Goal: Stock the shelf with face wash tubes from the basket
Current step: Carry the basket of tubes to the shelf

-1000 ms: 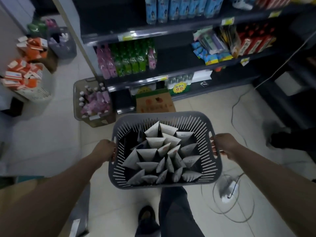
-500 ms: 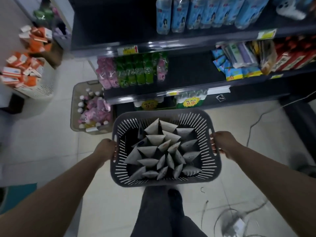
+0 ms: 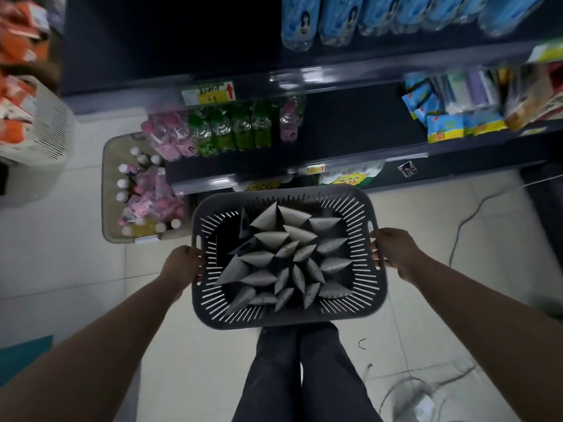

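Before the shelf (image 3: pixel 304 77), left hand (image 3: pixel 179 263) and right hand (image 3: pixel 396 251) grip the basket (image 3: pixel 377 296) edges; face wash tubes (image 3: pixel 283 260) stand inside.

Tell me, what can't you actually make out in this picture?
Head view only.
Face wash tubes: labels hidden, only crimped ends face up.
Left hand and right hand: fingertips hidden by the basket handles.
Blue bottles: tops cut off by the upper edge.
Price tag: print blurred.
Upper-left shelf: too dark.
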Demonstrator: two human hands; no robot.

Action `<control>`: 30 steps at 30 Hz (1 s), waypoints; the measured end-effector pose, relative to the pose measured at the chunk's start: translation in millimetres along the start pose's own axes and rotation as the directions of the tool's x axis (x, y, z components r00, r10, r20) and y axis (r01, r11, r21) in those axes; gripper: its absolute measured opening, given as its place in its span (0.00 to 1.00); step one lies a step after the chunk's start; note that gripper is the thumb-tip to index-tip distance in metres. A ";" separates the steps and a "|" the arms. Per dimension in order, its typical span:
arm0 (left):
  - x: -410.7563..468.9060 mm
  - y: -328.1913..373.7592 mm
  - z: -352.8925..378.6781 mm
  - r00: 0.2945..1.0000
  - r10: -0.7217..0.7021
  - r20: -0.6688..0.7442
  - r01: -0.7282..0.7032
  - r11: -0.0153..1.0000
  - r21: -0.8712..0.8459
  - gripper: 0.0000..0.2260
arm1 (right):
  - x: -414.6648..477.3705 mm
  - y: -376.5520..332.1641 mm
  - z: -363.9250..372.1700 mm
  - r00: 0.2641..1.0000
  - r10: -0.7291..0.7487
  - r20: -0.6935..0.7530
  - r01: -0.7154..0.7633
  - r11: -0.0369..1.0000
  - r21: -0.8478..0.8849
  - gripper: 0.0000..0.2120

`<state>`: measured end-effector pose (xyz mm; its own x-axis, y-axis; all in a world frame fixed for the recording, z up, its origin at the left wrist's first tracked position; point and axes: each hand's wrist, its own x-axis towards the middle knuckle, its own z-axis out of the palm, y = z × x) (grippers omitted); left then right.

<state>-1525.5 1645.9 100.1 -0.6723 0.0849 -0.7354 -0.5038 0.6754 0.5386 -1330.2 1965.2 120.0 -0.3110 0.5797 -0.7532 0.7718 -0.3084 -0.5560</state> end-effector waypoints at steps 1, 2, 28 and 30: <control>6.3 3.1 2.0 1.000 -0.014 0.002 0.014 1.000 -0.019 0.10 | 7.8 -3.8 1.6 1.000 0.003 0.001 -0.003 1.000 0.001 0.10; 9.6 5.0 4.2 0.999 -0.031 0.008 0.031 0.999 -0.032 0.11 | 13.5 -6.4 2.8 1.000 0.006 0.005 -0.006 1.000 -0.001 0.09; 32.2 14.1 34.0 0.999 -0.046 0.009 0.045 0.995 0.092 0.14 | 71.6 -13.9 -2.2 0.990 0.109 0.093 -0.099 0.989 -0.113 0.08; 36.3 11.9 31.7 0.998 -0.062 -0.031 0.067 0.982 0.174 0.13 | 72.9 -14.8 -1.4 0.990 0.103 0.093 -0.087 0.982 -0.166 0.09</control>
<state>-1538.7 1680.2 66.8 -0.6561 0.0200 -0.7544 -0.4454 0.7967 0.4085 -1363.5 2013.0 73.8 -0.2797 0.4724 -0.8359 0.8771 -0.2283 -0.4225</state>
